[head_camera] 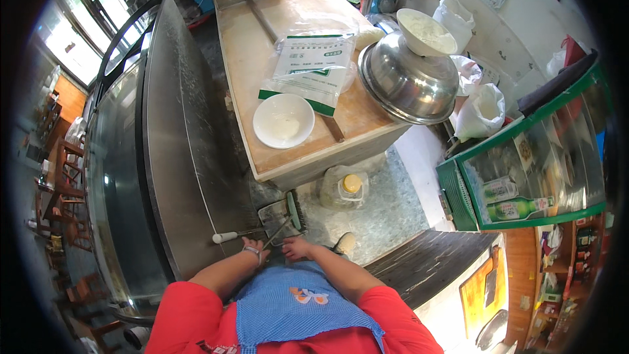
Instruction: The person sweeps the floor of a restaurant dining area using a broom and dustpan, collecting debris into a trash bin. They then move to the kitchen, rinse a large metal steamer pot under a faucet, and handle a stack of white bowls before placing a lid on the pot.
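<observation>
My left hand (254,249), with a band at the wrist, is low in front of the blue checked apron (307,287). A thin broom handle (277,232) reaches its inner side; whether the fingers grip it is unclear. My right hand (296,248) is just to the right, fingers bent, and what lies under them is hidden. Ahead of both hands, the green broom head (293,210) rests against a dustpan (273,215). A rod with a white grip (225,237) runs from the dustpan towards the left, just beyond my left hand.
A wooden worktable (236,59) holds a white bowl (283,121), a plastic package (309,71), a rolling pin (262,19) and an upturned steel basin (413,76) bearing a bowl of flour (426,32). A yellow-capped jug (344,189) stands on the floor. A metal panel (191,157) borders the left.
</observation>
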{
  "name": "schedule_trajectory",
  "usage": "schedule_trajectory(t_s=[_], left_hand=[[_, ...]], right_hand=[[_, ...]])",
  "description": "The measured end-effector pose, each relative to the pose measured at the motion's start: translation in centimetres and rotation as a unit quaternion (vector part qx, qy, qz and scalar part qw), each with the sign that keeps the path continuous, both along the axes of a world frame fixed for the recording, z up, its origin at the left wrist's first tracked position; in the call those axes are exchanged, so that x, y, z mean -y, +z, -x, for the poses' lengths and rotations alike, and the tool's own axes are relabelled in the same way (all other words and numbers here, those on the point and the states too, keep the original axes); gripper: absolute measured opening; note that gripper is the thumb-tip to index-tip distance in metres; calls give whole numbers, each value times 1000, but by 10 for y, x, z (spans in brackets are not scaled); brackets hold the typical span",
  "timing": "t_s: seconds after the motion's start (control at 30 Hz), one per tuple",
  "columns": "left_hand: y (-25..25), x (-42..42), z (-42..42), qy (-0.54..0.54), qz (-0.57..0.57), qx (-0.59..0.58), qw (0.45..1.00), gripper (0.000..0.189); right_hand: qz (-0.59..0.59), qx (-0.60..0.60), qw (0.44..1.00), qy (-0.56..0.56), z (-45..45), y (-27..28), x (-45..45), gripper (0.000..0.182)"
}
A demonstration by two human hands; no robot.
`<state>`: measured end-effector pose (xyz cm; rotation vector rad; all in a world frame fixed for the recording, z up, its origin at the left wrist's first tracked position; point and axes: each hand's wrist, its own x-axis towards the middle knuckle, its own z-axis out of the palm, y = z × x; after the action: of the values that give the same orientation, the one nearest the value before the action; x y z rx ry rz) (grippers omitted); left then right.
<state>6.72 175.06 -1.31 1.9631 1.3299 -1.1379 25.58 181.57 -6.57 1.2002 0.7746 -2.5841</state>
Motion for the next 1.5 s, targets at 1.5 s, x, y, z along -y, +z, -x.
schedule_trajectory(t_s=[1.5], left_hand=[[-51,29,16,-42,-197,-124,972,44]], right_hand=[[-470,350,806,86,-330,-137,31,41]])
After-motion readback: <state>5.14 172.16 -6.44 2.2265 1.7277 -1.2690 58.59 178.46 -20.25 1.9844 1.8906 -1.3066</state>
